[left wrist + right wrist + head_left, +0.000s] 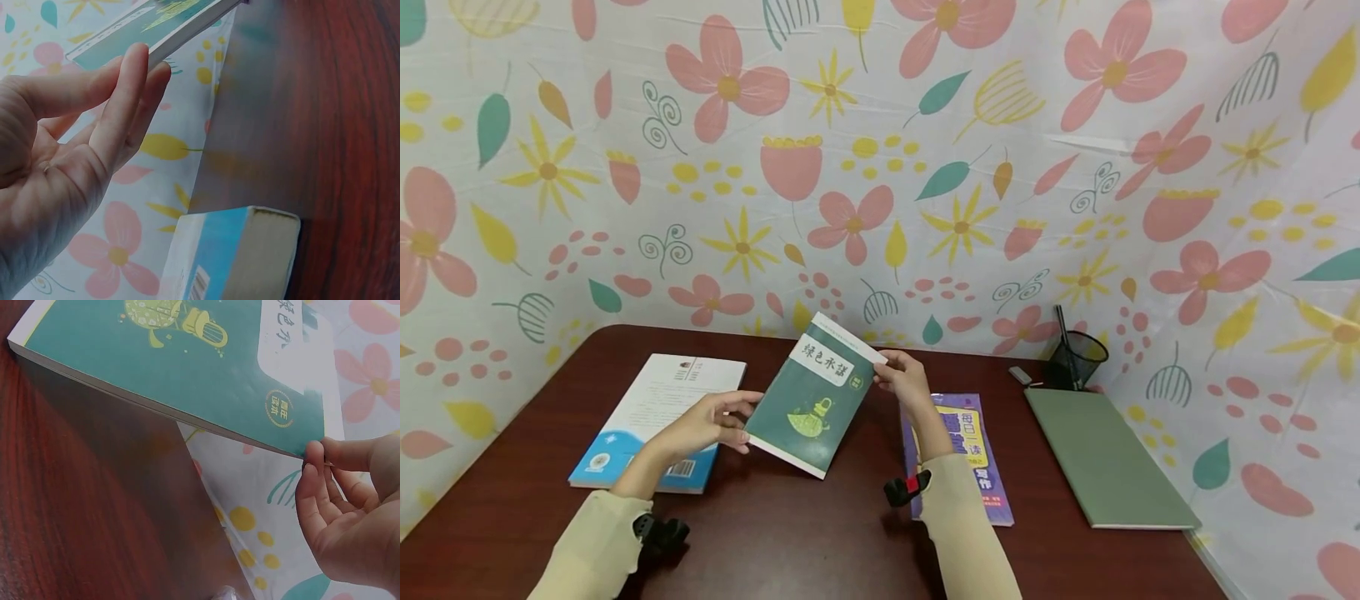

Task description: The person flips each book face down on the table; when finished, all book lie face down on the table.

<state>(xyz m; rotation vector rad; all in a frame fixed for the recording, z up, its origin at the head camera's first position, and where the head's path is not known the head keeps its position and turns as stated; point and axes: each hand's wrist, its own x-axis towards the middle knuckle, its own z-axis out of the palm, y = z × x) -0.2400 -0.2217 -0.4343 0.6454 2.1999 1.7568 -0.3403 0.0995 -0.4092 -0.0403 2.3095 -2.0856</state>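
A green book (808, 400) with a white title band and a yellow-green lamp drawing is held tilted above the table, cover toward me. My left hand (711, 423) pinches its lower left corner; the left wrist view shows the thumb and fingers at that edge of the book (181, 28). At the upper right corner my right hand (906, 382) pinches the cover between thumb and fingertips, close up in the right wrist view with the book (175, 369). Under my left forearm lies a thick white and blue book (655, 408). A purple book (992, 475) lies partly behind my right forearm.
On the right of the dark wooden table (805, 542) lies a grey-green notebook (1108, 458). Behind it stands a black mesh pen holder (1086, 354) with a pen, beside a small grey object (1020, 376). A flowered curtain (880, 208) borders the table's back and sides.
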